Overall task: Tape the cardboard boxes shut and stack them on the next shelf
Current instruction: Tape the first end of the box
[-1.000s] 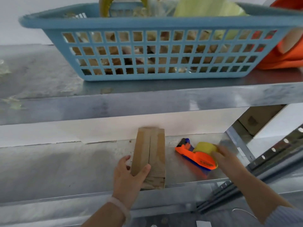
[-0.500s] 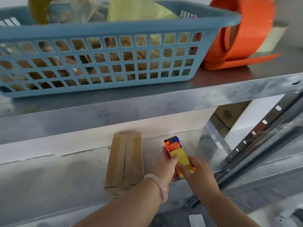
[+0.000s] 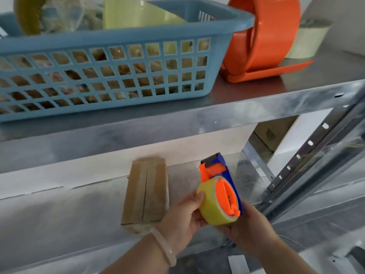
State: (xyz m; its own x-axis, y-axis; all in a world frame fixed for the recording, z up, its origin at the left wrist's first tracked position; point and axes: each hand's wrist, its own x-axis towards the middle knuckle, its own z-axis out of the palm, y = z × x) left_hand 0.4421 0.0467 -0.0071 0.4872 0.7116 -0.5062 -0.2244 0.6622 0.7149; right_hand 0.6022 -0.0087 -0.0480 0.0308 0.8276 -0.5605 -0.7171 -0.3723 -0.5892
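A small brown cardboard box (image 3: 146, 191) lies on the lower metal shelf (image 3: 59, 218), its top flaps closed with a seam running along the middle. To its right, both hands hold an orange and blue tape dispenser (image 3: 219, 191) loaded with a yellowish tape roll, lifted off the shelf. My left hand (image 3: 182, 214) grips the roll's left side. My right hand (image 3: 246, 230) holds the dispenser from underneath and the right. Neither hand touches the box.
On the upper shelf (image 3: 227, 107) stands a blue plastic basket (image 3: 118, 76) full of items, an orange holder (image 3: 262, 42) and a pale tape roll (image 3: 306, 40). A perforated shelf upright (image 3: 308, 161) runs diagonally on the right. A cardboard box (image 3: 270, 129) sits behind.
My left hand left the cardboard box and joined my right hand on the tape dispenser. The dispenser was lifted off the shelf and turned upright. The view shifted right.
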